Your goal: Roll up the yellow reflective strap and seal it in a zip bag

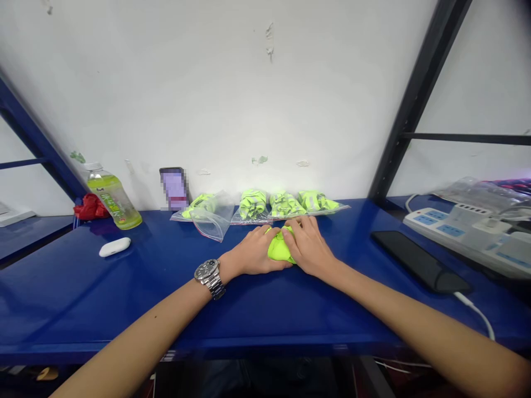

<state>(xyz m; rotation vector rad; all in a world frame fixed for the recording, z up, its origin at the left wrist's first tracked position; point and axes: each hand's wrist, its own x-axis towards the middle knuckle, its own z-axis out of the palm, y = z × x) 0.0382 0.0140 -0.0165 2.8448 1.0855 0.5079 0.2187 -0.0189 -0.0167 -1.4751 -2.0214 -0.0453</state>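
A small bundle of neon-yellow cloth (279,250) lies on the blue table (166,287), pressed between both hands. My left hand (253,253), with a metal watch (211,277) on its wrist, curls its fingers over the bundle's left side. My right hand (307,244) lies over the right side, fingers bent down onto the cloth. Just behind the hands, several clear zip bags (286,207) holding the same yellow cloth lie in a row along the wall. One more bag (207,216) at the left looks partly open.
A green drink bottle (112,200) leans at the back left beside a red object (90,208). A phone (174,188) stands against the wall. A white earbud case (114,246) lies left. A black phone (418,261) on a cable and a power strip (464,232) lie right, near a black shelf post (410,105).
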